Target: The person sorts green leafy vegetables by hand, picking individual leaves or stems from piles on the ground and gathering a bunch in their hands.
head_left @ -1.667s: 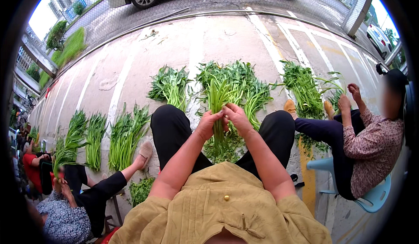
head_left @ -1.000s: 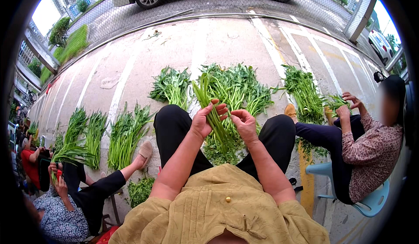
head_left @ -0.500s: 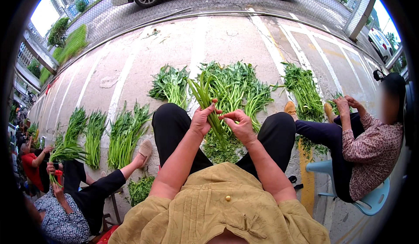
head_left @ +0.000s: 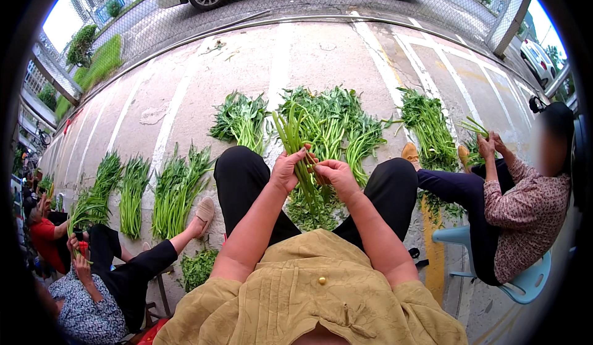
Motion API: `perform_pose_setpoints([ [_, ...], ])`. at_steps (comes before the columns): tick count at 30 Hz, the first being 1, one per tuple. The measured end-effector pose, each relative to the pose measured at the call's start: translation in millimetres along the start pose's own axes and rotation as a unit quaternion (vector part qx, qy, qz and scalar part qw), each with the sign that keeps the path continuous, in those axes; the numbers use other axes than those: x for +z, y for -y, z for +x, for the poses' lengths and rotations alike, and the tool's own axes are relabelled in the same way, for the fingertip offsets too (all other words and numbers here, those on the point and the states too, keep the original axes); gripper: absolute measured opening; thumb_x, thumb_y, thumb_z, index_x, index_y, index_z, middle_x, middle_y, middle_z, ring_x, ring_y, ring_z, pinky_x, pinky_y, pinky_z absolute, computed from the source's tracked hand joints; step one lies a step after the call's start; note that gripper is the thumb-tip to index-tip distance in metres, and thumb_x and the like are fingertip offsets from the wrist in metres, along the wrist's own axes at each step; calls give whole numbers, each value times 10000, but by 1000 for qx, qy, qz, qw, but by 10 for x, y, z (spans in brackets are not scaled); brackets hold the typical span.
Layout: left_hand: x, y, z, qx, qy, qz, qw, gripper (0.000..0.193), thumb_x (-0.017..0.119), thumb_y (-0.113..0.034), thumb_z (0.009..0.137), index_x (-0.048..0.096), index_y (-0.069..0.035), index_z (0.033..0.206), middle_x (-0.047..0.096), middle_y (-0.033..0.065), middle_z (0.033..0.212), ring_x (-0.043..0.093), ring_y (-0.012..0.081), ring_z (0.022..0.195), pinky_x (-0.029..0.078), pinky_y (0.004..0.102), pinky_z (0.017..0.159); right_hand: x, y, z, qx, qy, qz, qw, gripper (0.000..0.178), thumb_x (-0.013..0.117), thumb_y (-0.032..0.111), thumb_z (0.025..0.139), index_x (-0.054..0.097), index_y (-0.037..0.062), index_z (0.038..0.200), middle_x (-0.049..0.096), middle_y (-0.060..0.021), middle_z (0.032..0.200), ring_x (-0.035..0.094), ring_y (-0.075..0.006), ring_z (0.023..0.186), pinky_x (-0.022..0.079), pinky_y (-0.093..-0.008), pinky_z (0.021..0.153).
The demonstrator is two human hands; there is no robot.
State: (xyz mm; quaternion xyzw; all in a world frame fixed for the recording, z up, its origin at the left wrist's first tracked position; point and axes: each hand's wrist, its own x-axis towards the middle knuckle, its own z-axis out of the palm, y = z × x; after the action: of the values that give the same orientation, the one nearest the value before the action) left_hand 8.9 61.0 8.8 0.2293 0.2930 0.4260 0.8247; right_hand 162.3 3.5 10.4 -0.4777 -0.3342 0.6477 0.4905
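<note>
Between my knees, my left hand (head_left: 287, 171) is closed around a bunch of water spinach (head_left: 293, 136), its pale green stems pointing up and away. My right hand (head_left: 336, 177) touches the bunch's right side with thumb and forefinger pinched together. Whatever lies in that pinch is too small to make out. Below the bunch, loose picked leaves (head_left: 312, 216) are heaped on the ground between my legs. Just beyond my hands lies a wide pile of water spinach (head_left: 336, 119), with a smaller bundle (head_left: 242, 119) to its left.
On my left, a seated co-worker (head_left: 92, 302) in a patterned top holds greens beside several laid-out bundles (head_left: 179, 190). To the right, another co-worker (head_left: 525, 221) sits on a blue plastic chair (head_left: 528, 283), holding stems near another pile (head_left: 429, 129). A mesh fence (head_left: 296, 8) runs along the far side.
The bunch in my left hand has tilted slightly right, and my right hand has dropped a little. The left co-worker's greens are lower. Stems now stick up from the right co-worker's hands.
</note>
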Motion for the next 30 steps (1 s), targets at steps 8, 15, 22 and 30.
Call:
perform_pose_setpoints([
  [8,-71,0,32,-15,-32,36,999,234,545,-133,841,529,-36,1053,626,141,845,617,261,771,512,399,682,-66,89,-27,140,55,147,978,238,480,227,873,598,21,881,616,-71,827,586,-178,744,497,-383,697],
  [15,-69,-31,32,-15,-69,20,997,192,552,-122,839,545,-38,1012,620,151,853,622,273,748,512,411,637,-135,79,-22,152,50,138,977,293,434,252,889,574,4,955,599,-65,784,591,-182,668,515,-377,652],
  [22,-108,-2,54,3,-73,9,997,190,548,-129,842,542,-41,1010,602,138,866,618,282,762,516,420,641,-156,45,-38,137,77,102,982,256,489,131,853,535,29,1083,591,-67,752,592,-145,595,537,-322,533],
  [30,-76,-58,12,3,-55,-27,998,181,514,-121,855,533,-34,1013,598,148,889,611,297,798,513,421,661,-126,128,-80,156,87,114,977,312,444,201,878,509,28,1129,583,-68,725,584,-139,534,531,-299,468],
])
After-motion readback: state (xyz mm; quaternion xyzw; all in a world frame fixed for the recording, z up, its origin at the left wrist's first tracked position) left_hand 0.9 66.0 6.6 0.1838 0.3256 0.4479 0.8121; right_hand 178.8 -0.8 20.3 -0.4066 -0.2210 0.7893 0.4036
